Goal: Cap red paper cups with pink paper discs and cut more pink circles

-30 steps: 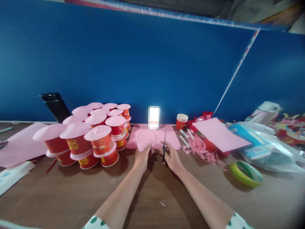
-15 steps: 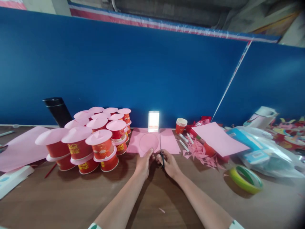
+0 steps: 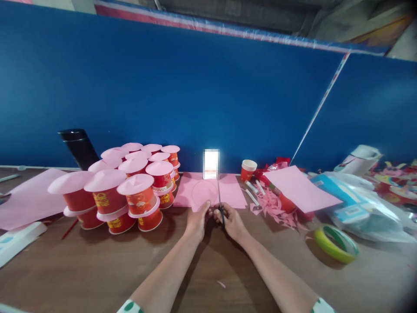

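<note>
My left hand pinches the near edge of a pink paper piece that has a circle outline on it. In my right hand is a pair of dark scissors, held upright with the blades pointing away from me, along the right side of the paper piece. The blades look nearly closed; whether paper lies between them I cannot tell. Larger pink sheets lie flat on the table behind and under this piece. A bright phone-like screen, blurred out, stands at their far edge.
Several red paper cups with pink paper tops stand stacked at left, a black bottle behind them. To the right are a cup stack, pink scraps, a pink sheet, yellow-green tape and a plastic bag.
The whole view has shifted slightly upward. Both hands, the scissors and the pink paper piece keep almost the same places relative to each other.
</note>
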### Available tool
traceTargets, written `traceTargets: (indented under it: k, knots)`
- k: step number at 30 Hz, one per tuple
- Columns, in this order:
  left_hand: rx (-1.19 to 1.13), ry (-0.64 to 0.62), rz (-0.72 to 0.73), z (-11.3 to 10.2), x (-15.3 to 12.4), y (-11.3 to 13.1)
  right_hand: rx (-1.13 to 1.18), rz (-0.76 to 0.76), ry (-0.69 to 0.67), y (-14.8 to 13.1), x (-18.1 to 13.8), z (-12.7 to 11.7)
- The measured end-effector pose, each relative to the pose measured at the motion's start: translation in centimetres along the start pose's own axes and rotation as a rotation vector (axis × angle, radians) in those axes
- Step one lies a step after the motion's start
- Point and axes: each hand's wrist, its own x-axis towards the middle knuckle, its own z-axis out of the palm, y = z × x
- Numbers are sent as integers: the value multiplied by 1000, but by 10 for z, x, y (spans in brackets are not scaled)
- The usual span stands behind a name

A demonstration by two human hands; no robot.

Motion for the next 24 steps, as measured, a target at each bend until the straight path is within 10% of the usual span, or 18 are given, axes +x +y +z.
traceTargets:
  k: [24]
  knots:
    - [-28,-26,-20,2,-3,-3,-19,-2,-15,-4,0,-1]
